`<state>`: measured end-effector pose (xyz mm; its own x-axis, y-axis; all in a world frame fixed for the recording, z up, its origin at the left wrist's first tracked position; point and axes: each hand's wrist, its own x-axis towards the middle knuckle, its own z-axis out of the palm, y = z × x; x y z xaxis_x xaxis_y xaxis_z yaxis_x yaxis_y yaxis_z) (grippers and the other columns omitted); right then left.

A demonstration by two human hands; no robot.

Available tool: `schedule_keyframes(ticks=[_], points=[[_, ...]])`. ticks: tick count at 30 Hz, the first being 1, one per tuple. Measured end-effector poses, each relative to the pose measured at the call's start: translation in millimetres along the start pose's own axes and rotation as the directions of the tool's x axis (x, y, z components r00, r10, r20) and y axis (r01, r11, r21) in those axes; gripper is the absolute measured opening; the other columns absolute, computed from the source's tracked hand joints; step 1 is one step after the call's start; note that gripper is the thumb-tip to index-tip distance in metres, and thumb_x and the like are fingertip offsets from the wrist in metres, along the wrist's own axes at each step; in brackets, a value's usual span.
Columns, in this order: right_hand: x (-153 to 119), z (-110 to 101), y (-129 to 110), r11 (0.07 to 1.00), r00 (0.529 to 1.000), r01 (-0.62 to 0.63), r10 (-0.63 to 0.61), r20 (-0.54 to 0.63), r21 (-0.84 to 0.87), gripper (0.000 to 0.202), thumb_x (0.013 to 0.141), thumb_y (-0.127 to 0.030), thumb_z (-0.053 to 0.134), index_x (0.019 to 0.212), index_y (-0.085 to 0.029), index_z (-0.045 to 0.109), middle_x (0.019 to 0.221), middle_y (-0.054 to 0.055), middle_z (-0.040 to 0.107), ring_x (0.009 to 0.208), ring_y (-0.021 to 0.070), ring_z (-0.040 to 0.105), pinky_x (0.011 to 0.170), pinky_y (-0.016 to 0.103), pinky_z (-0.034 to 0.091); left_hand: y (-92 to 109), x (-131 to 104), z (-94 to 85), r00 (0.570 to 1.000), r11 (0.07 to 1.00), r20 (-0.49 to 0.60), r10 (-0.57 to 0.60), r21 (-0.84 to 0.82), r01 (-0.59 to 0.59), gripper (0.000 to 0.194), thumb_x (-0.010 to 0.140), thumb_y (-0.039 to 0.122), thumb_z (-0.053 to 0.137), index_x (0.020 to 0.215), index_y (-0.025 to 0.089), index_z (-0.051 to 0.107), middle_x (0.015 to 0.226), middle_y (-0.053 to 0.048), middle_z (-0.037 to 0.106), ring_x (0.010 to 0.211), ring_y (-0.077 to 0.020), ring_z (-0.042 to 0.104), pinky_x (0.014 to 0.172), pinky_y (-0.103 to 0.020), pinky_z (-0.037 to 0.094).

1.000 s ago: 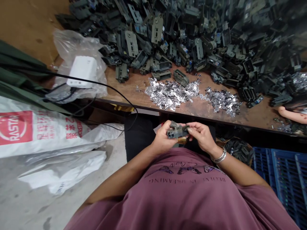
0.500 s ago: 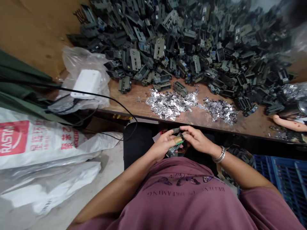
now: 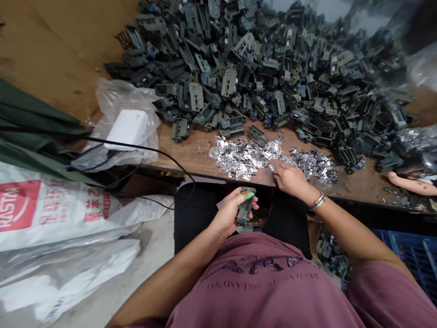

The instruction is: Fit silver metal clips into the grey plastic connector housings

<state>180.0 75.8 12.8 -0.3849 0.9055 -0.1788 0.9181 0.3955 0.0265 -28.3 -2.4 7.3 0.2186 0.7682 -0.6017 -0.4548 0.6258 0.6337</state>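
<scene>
Above my lap, my left hand (image 3: 234,207) is closed around a dark grey-green plastic housing (image 3: 243,214), a long, hollow part. A tan wrap with a green edge (image 3: 248,196) covers my left thumb. My right hand (image 3: 289,178), a silver bangle at its wrist, reaches onto the front of the table with fingers pinched together and pointing down. Its fingertips are at a small silver metal piece (image 3: 271,167) between two heaps; whether they grip it is hidden. The larger heap of shiny metal pieces (image 3: 235,157) lies to the left, the smaller heap (image 3: 316,165) to the right.
A big mound of similar plastic housings (image 3: 259,68) covers the back of the wooden table (image 3: 191,155). At left sit a white box (image 3: 128,129) on clear plastic, a black cable (image 3: 153,149) and printed sacks (image 3: 58,205). Another person's arm (image 3: 411,183) is at far right, above a blue crate (image 3: 413,255).
My right hand has left the housing and moved up and forward to the metal pieces on the table. My left hand still holds the housing, now more upright. The view has shifted slightly.
</scene>
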Motion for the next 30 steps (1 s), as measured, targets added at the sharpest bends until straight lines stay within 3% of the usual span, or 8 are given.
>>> schedule_keyframes(ticks=[4, 8, 14, 17, 19, 23, 25, 30], points=[[-11, 1, 5, 0.996, 1.0, 0.005, -0.003, -0.022, 0.086, 0.025, 0.095, -0.025, 0.047, 0.105, -0.018, 0.069, 0.101, 0.01, 0.071, 0.091, 0.0218, 0.065, 0.081, 0.03, 0.047, -4, 2, 1.8, 0.999, 0.999, -0.019, -0.032, 0.038, 0.033, 0.021, 0.07, 0.027, 0.069, 0.081, 0.016, 0.055, 0.074, -0.004, 0.066, 0.06, -0.0141, 0.063, 0.04, -0.02, 0.046], [10, 2, 4, 0.996, 0.993, 0.017, -0.006, -0.116, 0.09, 0.03, 0.098, -0.023, 0.042, 0.119, -0.018, 0.062, 0.112, 0.011, 0.066, 0.094, 0.0206, 0.063, 0.078, 0.028, 0.045, -7, 4, 9.0, 1.0, 0.997, 0.01, -0.028, 0.074, 0.027, 0.023, 0.067, 0.026, 0.071, 0.083, 0.016, 0.058, 0.077, -0.003, 0.065, 0.061, -0.0123, 0.062, 0.043, -0.019, 0.045], [18, 1, 9, 0.997, 0.993, 0.082, -0.082, -0.087, -0.003, 0.025, 0.095, -0.022, 0.042, 0.098, -0.015, 0.065, 0.101, 0.013, 0.066, 0.084, 0.0208, 0.061, 0.07, 0.029, 0.041, -4, 3, 9.1, 0.999, 0.992, 0.011, -0.035, 0.125, 0.033, 0.027, 0.065, 0.029, 0.072, 0.085, 0.017, 0.058, 0.08, -0.002, 0.065, 0.063, -0.0129, 0.062, 0.045, -0.02, 0.045], [-3, 4, 12, 0.978, 0.984, 0.085, -0.053, -0.167, 0.19, 0.018, 0.088, -0.023, 0.05, 0.076, -0.016, 0.061, 0.084, 0.01, 0.066, 0.074, 0.0181, 0.058, 0.068, 0.029, 0.041, -3, 3, 8.3, 1.0, 0.991, -0.004, -0.029, 0.133, 0.029, 0.028, 0.064, 0.029, 0.073, 0.084, 0.017, 0.057, 0.08, -0.003, 0.065, 0.062, -0.0129, 0.06, 0.046, -0.021, 0.044], [-19, 9, 4, 0.873, 0.977, 0.097, 0.007, -0.211, 0.478, 0.02, 0.085, -0.026, 0.054, 0.066, -0.019, 0.054, 0.07, 0.004, 0.062, 0.064, 0.0146, 0.055, 0.063, 0.027, 0.042, -4, 3, 10.1, 1.0, 0.994, 0.024, -0.015, 0.113, 0.012, 0.029, 0.062, 0.026, 0.074, 0.085, 0.017, 0.058, 0.08, -0.002, 0.065, 0.065, -0.013, 0.06, 0.05, -0.022, 0.044], [-42, 16, -32, 0.476, 0.945, 0.167, 0.171, -0.277, 0.863, 0.016, 0.081, -0.034, 0.065, 0.077, -0.021, 0.056, 0.068, -0.001, 0.062, 0.055, 0.0114, 0.053, 0.052, 0.023, 0.043, -7, 2, 15.4, 0.99, 0.995, 0.127, 0.058, 0.076, -0.068, 0.037, 0.06, 0.017, 0.076, 0.093, 0.017, 0.061, 0.084, -0.002, 0.066, 0.079, -0.0148, 0.062, 0.068, -0.025, 0.048], [-48, 16, -49, 0.454, 0.918, 0.224, 0.199, -0.343, 0.862, 0.013, 0.081, -0.032, 0.068, 0.083, -0.022, 0.061, 0.072, 0.0, 0.066, 0.058, 0.0124, 0.057, 0.054, 0.025, 0.047, -10, 1, 16.2, 0.982, 0.987, 0.151, 0.109, 0.101, -0.125, 0.039, 0.06, 0.016, 0.076, 0.097, 0.017, 0.062, 0.09, -0.002, 0.066, 0.089, -0.0168, 0.062, 0.077, -0.027, 0.048], [-51, 13, -64, 0.544, 0.84, 0.395, 0.113, -0.531, 0.741, 0.007, 0.087, -0.023, 0.062, 0.082, -0.023, 0.067, 0.082, 0.004, 0.072, 0.078, 0.0173, 0.067, 0.073, 0.033, 0.055, -14, -3, 13.6, 0.955, 0.921, 0.154, 0.253, 0.264, -0.286, 0.037, 0.063, 0.017, 0.074, 0.096, 0.017, 0.059, 0.095, -0.002, 0.065, 0.089, -0.0163, 0.058, 0.081, -0.028, 0.044]])
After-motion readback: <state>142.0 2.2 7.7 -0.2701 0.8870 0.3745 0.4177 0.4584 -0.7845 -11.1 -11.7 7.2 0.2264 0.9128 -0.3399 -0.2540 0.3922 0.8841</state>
